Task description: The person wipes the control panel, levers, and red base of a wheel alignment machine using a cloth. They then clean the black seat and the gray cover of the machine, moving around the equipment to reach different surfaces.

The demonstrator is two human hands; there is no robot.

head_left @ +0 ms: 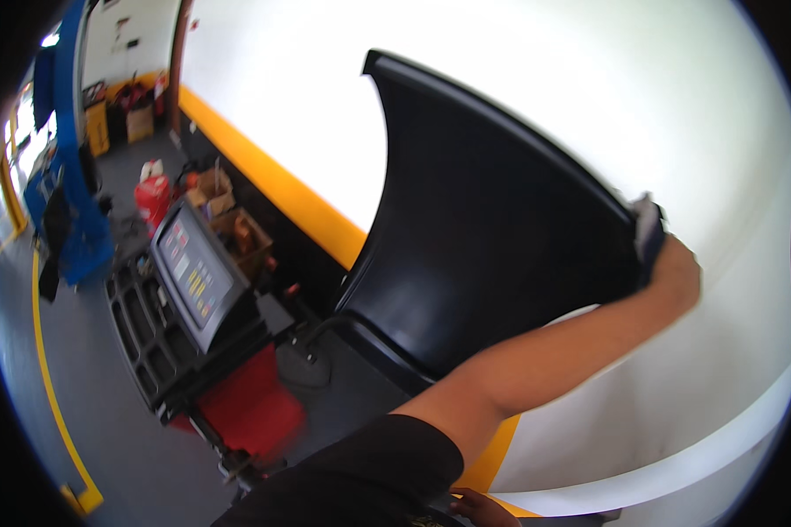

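My left arm stretches up across the view to the right. At its end my left hand (674, 274) is closed on a crumpled grey and dark cloth (649, 230). The cloth touches the right edge of a large curved black hood (492, 211), which stands raised on a wheel balancing machine. Low at the bottom edge, part of my right hand (483, 509) shows; most of its fingers are cut off or hidden, so its grip is unclear. The machine's tilted control panel (193, 272) and black tray top (141, 321) lie to the left of the hood.
A white wall with a yellow stripe (272, 189) rises behind the hood. Farther left are a red container (153, 198), cardboard boxes (213, 191) and a blue lift post (72, 176). A bent black tube (360, 321) runs below the hood. A yellow line (48, 378) marks the grey floor.
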